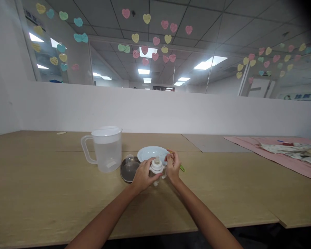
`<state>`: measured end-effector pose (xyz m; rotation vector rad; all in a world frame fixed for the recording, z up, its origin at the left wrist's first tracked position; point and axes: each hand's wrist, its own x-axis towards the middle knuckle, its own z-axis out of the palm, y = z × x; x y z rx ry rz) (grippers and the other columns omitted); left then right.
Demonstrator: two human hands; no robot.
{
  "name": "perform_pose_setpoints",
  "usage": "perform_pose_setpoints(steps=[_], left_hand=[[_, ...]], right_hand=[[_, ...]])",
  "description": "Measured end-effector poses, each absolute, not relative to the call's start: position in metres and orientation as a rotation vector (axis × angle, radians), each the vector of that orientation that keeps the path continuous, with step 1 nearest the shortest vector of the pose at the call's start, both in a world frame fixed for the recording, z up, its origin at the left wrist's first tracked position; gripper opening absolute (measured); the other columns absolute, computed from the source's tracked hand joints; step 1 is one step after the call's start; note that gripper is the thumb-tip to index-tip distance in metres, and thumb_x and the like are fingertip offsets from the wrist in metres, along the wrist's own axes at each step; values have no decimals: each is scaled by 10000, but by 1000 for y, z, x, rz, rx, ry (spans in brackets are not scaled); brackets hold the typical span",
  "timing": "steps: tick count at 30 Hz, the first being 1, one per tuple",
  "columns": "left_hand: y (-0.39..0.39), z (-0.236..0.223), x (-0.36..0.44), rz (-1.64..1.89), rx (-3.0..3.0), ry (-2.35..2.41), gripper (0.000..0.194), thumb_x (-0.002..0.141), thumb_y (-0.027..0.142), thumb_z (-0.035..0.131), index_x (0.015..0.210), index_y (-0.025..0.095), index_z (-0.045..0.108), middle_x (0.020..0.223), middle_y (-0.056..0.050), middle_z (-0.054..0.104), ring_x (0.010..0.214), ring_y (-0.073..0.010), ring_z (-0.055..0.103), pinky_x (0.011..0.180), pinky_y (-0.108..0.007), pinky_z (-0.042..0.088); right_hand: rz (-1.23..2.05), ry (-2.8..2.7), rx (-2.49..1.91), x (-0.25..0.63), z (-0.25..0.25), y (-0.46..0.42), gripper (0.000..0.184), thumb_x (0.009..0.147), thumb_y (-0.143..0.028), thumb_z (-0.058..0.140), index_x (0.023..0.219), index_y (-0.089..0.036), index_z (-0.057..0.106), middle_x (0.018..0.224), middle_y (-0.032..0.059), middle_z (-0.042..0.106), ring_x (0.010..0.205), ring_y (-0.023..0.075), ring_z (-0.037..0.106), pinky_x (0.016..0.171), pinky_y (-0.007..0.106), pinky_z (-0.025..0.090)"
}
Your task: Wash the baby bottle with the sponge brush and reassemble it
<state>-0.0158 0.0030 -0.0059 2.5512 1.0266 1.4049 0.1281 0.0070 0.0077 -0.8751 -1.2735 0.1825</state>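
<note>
A baby bottle (157, 166) with a white collar, side handles and a clear teat stands upright at the middle of the table. The fingers of my left hand (143, 176) are closed on its left side, at the collar and handle. My right hand (173, 166) pinches a thin stick close by on the bottle's right; a yellow end shows above the fingers. What the stick is I cannot make out. Behind both hands lies a white plate (149, 151). A green-ended piece (182, 168) peeks out beside my right hand, mostly hidden.
Left of my hands is a dark round metal tray (126, 175) with a clear cap (129, 159) on it. Farther left stands a large lidded plastic jug (107, 152). A pink cloth (248, 147) with folded fabric lies far right. A white wall (145, 110) backs the table.
</note>
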Motion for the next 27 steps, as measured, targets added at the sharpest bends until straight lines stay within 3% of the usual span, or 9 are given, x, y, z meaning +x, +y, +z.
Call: perform_pose_setpoints(steps=[4, 9, 16, 21, 27], left_hand=[[5, -10, -15, 1403, 2489, 1050, 584, 709, 383, 574, 1203, 174, 341, 1168, -114, 497, 1069, -228, 477, 894, -381, 398], [6, -12, -15, 1401, 2466, 1069, 581, 696, 405, 583, 1173, 161, 359, 1133, -115, 511, 1052, -223, 493, 882, -369, 413], [7, -15, -15, 1448, 2492, 1065, 531, 686, 392, 592, 1122, 154, 405, 1063, -106, 534, 990, -227, 527, 839, -370, 437], [7, -15, -14, 1449, 2511, 1047, 530, 686, 409, 595, 1107, 147, 409, 1040, -106, 537, 966, -219, 529, 826, -359, 438], [3, -6, -14, 1366, 2604, 1002, 466, 734, 384, 551, 1138, 187, 429, 1046, -84, 555, 968, -220, 508, 839, -367, 413]], right_hand=[[214, -1285, -833, 124, 8, 6, 291, 824, -312, 399, 1058, -156, 472, 687, 4, 583, 659, 138, 542, 672, 267, 411], [212, -1177, -886, 126, 7, 9, 280, 819, -367, 398, 902, -144, 547, 564, -23, 510, 520, 116, 472, 545, 237, 383], [264, -1331, -848, 121, 8, 8, 315, 835, -393, 373, 886, -157, 575, 654, 11, 567, 631, 133, 527, 606, 246, 406], [276, -1202, -873, 125, 6, 11, 329, 842, -411, 360, 832, -150, 560, 469, -50, 402, 435, 99, 404, 467, 217, 348], [242, -1392, -823, 123, 7, 5, 311, 843, -365, 359, 1024, -170, 520, 750, 25, 599, 704, 149, 559, 676, 272, 439]])
